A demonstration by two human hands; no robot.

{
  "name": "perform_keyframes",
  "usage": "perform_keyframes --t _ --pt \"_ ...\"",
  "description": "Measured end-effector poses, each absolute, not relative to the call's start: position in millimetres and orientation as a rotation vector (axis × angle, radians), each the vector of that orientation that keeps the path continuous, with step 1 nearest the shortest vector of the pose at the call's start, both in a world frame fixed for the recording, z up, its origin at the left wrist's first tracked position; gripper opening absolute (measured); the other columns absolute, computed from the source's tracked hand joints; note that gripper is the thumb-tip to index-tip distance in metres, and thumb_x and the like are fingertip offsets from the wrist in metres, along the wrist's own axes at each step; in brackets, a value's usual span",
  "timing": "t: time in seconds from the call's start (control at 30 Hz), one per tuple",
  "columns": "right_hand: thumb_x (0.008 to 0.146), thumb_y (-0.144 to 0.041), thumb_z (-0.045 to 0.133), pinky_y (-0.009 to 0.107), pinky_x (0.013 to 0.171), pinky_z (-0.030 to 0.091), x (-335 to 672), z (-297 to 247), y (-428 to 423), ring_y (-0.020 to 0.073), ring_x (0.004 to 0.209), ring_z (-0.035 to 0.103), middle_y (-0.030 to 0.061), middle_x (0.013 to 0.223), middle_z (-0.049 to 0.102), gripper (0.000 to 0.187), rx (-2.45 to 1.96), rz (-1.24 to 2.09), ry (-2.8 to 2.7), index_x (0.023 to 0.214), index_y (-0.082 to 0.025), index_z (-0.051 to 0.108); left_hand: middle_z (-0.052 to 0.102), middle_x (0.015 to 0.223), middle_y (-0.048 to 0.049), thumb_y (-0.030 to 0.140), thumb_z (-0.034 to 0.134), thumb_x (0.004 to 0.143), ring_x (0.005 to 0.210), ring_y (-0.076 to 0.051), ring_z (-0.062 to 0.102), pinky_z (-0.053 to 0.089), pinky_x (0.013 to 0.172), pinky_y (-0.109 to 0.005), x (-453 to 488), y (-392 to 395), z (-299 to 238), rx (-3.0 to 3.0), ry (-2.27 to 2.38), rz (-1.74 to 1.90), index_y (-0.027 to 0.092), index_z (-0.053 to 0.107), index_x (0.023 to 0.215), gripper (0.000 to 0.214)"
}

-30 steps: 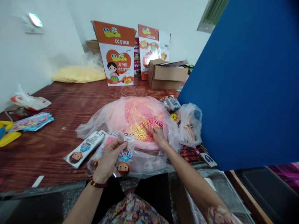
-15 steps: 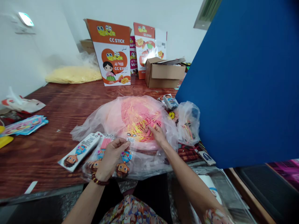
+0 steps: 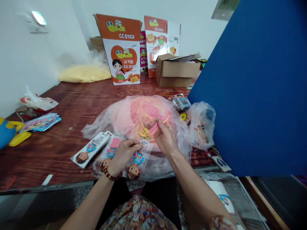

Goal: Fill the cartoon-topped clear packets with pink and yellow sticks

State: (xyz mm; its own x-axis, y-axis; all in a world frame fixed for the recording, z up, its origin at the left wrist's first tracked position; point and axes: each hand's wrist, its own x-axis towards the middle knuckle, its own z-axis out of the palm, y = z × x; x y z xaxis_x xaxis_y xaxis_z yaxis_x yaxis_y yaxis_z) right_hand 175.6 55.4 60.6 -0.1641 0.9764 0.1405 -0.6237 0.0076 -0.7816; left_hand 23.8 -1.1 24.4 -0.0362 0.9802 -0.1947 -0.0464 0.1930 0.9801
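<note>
My right hand (image 3: 167, 139) is closed around a small bundle of pink and yellow sticks (image 3: 155, 129), just above a large open plastic bag (image 3: 98, 123). Loose pink and yellow thin sticks (image 3: 143, 111) fill that bag. With thumb and fingers, my left hand (image 3: 123, 156) pinches the top edge of a clear printed pouch (image 3: 138, 159) showing a cartoon face. The bundle is close to the pouch's top but apart from it. Under my left wrist lies another pouch (image 3: 115, 142) with pink sticks inside, and a stack of white printed pouches (image 3: 91, 150) is beside it.
A smaller clear bag (image 3: 202, 124) with a few sticks stands to the right, near a blue panel (image 3: 254, 89). Printed cartons (image 3: 126, 51) and an open brown box (image 3: 177, 73) are at the back. Left are a tissue pack (image 3: 40, 103) and blue-pink packets (image 3: 42, 122).
My right hand has lifted the stick bundle from the pile and turned it toward the pouch. My left hand keeps its pinch on the pouch. The whole view has shifted slightly.
</note>
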Motion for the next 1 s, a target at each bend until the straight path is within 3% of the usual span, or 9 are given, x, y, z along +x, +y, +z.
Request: perform_keyframes --t 0.4,0.77,1.0 --pt "0.082 -0.045 0.066 0.038 0.084 0.056 163 49 53 0.0226 0.089 0.071 -0.0008 0.075 0.069 0.025 -0.654 1.510 -0.998 0.089 -0.023 0.056 0.057 0.056 0.0000 0.042 0.067 0.075 0.055 -0.013 0.047 0.036 0.054 -0.023 12 -9 29 1.202 1.282 1.060 0.017 0.067 0.059 0.030" --pt "0.083 -0.041 0.064 0.040 0.089 0.055 158 60 49 0.0222 0.093 0.071 -0.0015 0.074 0.068 0.020 -0.604 1.490 -0.839 0.088 -0.024 0.056 0.055 0.057 0.0009 0.046 0.062 0.079 0.057 -0.014 0.046 0.036 0.057 -0.024 19 -7 29 1.302 1.225 0.997 0.017 0.064 0.062 0.033" --pt "0.083 -0.039 0.064 0.041 0.089 0.055 159 42 43 0.0224 0.090 0.071 -0.0014 0.071 0.069 0.018 -0.638 1.504 -0.852 0.089 -0.024 0.056 0.062 0.064 -0.0013 0.046 0.061 0.082 0.061 -0.014 0.052 0.041 0.062 -0.024 19 -6 26 1.276 1.171 1.018 0.017 0.068 0.066 0.034"
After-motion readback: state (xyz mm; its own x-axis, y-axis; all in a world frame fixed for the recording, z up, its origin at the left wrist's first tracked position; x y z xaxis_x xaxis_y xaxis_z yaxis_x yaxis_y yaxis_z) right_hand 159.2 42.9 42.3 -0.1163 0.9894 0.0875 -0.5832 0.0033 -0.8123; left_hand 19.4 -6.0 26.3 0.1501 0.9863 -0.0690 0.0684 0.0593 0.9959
